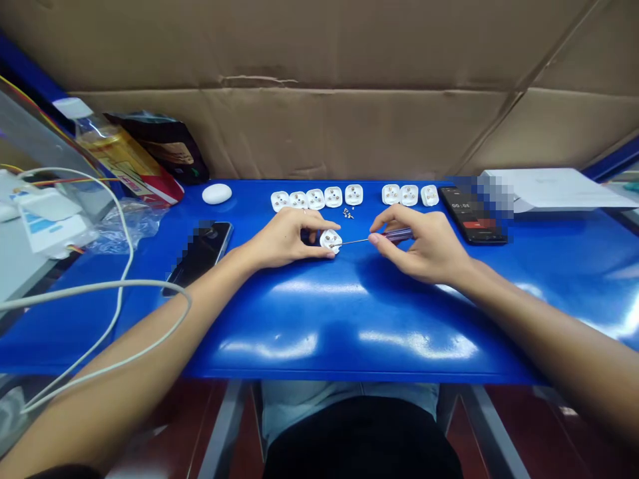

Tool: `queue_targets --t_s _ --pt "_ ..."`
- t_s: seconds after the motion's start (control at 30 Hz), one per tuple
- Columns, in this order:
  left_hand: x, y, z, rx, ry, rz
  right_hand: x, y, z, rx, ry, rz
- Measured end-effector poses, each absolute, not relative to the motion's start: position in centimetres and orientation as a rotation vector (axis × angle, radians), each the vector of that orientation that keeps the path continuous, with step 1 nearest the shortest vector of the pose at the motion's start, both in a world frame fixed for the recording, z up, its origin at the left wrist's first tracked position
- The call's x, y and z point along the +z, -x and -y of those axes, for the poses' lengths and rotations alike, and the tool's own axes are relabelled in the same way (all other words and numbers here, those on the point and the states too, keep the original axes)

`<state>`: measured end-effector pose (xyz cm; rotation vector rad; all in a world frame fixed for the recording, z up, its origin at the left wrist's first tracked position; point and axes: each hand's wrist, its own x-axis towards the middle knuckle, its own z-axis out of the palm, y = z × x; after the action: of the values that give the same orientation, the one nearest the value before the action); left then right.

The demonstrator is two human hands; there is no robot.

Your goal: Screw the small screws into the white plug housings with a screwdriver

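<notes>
"Black clothing (359, 439) nearest. Beyond?"
"Left hand (279, 239) pinching a white piece (327, 238) toward the far edge of the surface (299, 319), right hand (429, 246) holding a screwdriver (398, 234) to it."
"Progress?"
"One seems underway; eight others (333, 196) line that edge near loose screws (348, 214), completion unclear."

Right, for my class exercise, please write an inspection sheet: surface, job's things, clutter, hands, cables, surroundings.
Surface: blue table, glossy, with light reflections.
Job's things: held white part, screwdriver with its tip at it; small metal bits, probably screws, beyond; eight more white parts behind, five toward the left, three toward the right.
Clutter: bottle, dark pouch, plastic wrap, white oval object, left phone, right phone, white box.
Hands: left hand grips the held white part in its fingers; right hand holds the screwdriver.
Cables: pale cable looping at left; thin coloured wires at far left.
Surroundings: cardboard behind the table, reddish floor below.
</notes>
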<state>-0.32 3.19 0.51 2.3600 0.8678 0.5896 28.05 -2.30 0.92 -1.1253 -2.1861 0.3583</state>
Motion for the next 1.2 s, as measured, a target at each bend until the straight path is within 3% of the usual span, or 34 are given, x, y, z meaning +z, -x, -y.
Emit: queue_targets --t_s 1.2 --pt "0.08 0.19 -3.11 0.572 -2.377 -0.892 1.4 -27.97 2.72 0.371 1.077 2.224"
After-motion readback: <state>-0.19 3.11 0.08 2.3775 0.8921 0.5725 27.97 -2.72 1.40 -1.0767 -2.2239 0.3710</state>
